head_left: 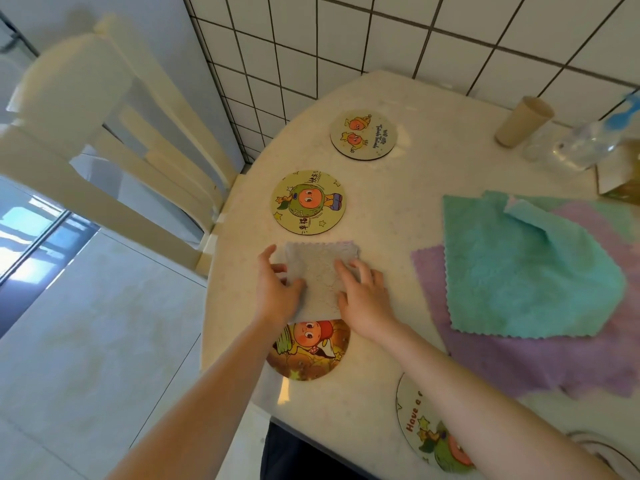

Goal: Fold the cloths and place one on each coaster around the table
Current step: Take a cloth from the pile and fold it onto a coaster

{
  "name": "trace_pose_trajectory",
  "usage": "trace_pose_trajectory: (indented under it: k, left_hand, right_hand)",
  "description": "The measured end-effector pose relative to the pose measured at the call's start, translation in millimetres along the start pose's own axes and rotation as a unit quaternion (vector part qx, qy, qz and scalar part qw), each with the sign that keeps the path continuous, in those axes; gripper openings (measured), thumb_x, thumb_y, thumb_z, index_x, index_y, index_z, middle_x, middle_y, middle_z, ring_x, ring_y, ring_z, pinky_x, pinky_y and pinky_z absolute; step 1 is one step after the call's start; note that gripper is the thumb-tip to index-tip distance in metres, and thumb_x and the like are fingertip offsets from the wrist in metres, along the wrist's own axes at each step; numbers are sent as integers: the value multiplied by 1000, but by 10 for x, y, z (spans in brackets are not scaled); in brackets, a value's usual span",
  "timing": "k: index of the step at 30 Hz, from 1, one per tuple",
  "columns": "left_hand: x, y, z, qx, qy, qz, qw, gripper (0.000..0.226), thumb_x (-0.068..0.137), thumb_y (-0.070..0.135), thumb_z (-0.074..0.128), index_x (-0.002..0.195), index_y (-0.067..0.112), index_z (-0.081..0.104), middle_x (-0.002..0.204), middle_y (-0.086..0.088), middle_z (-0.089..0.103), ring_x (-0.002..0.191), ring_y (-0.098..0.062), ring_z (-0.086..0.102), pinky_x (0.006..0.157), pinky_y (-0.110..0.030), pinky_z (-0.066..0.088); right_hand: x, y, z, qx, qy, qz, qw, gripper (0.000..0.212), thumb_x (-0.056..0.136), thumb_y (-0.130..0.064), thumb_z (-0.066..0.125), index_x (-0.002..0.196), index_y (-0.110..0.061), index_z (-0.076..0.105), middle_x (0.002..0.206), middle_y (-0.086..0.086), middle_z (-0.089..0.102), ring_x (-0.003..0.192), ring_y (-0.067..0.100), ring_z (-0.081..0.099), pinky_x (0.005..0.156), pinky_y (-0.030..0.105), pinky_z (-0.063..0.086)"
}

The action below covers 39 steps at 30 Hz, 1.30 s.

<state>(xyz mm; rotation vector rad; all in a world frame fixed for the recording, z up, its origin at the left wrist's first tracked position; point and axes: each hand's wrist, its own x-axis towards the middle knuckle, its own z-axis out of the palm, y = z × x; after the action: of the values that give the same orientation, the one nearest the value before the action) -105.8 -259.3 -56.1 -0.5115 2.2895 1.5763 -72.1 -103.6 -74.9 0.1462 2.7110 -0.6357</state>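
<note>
A folded beige cloth (317, 268) lies on the table, its near edge overlapping a brown cartoon coaster (308, 355). My left hand (277, 289) grips the cloth's left edge, thumb on top. My right hand (363, 296) presses flat on its right side. Beyond it lie a green-figure coaster (308, 202) and a smaller coaster (363, 135), both bare. Another coaster (426, 431) sits near my right forearm, partly hidden. An unfolded teal cloth (526, 271) rests on a purple cloth (491, 358) to the right.
A cream table (398, 209) stands against a tiled wall (346, 39). A paper cup (523, 123) and a clear plastic bottle (585, 143) stand at the back right, beside a box (620, 174). A cream chair (104, 150) stands on the left.
</note>
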Motion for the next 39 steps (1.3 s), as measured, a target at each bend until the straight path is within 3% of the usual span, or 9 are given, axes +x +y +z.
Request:
trace_pose_trajectory:
  k: [4,8,12,16,21,25,29,32,39]
  left_hand:
    - [-33,180,-85,-235,-51,-155,958,96,78,1,73,149,28,14,130,-7,52,103,-27,58,65,-44,54]
    - [-4,295,-225,-327,-200,-181,906,100,72,-4,73,150,26,18,132,-19,56,112,-39,59,85,-59,51]
    - [124,519,-319,-312,-286,-140,895,67,77,-1,66,138,19,44,123,-19,63,110,-36,62,79,-49,57]
    - [446,856,-247,-251,-261,-97,927,42,83,0,62,125,7,57,111,-16,70,99,-29,68,75,-39,60]
    - [1317,1408,75,-32,-199,25,979,30,88,14,65,118,12,61,99,-5,72,90,-24,70,63,-28,56]
    - [1990,1795,407,47,-171,102,979,26,90,16,63,116,14,60,92,-3,63,74,-13,63,52,-18,51]
    - [2681,1981,769,125,-143,157,969,30,91,23,61,120,18,58,108,-3,64,96,-21,61,85,-35,52]
    - [3031,2057,964,162,-122,169,965,36,91,24,59,126,20,54,113,-2,61,101,-22,58,93,-37,48]
    - [3351,1976,1221,258,-112,221,934,57,91,23,56,141,29,30,111,-2,54,94,-25,57,85,-42,51]
  right_hand:
    - [-29,40,-223,226,-8,55,973,63,91,-22,55,146,-17,24,148,3,24,136,23,27,107,32,31]
    - [-71,54,-490,472,-48,193,859,78,87,-45,60,147,-16,20,143,5,39,125,24,45,99,40,43]
    - [-24,115,-701,633,-116,184,743,38,85,-28,64,120,-15,57,112,6,67,103,22,63,79,35,52]
    - [263,139,-942,614,-40,191,765,20,82,-14,66,102,-14,65,92,8,69,78,22,64,66,33,50]
    - [985,182,-1455,542,37,195,817,14,85,-19,65,97,-12,63,91,8,70,78,21,68,60,33,55]
    - [1707,302,-1719,446,143,219,856,12,82,-28,67,81,-17,62,82,5,66,71,21,64,73,42,58]
    - [2393,439,-1859,413,173,246,860,14,82,-28,64,80,-14,61,70,2,60,69,24,64,74,45,58]
    - [2747,548,-1858,454,174,271,831,12,76,-20,67,68,-21,58,71,5,64,76,30,68,74,49,58]
    - [3123,734,-1666,395,202,303,844,16,76,-13,66,63,-17,58,80,14,68,79,31,68,75,46,57]
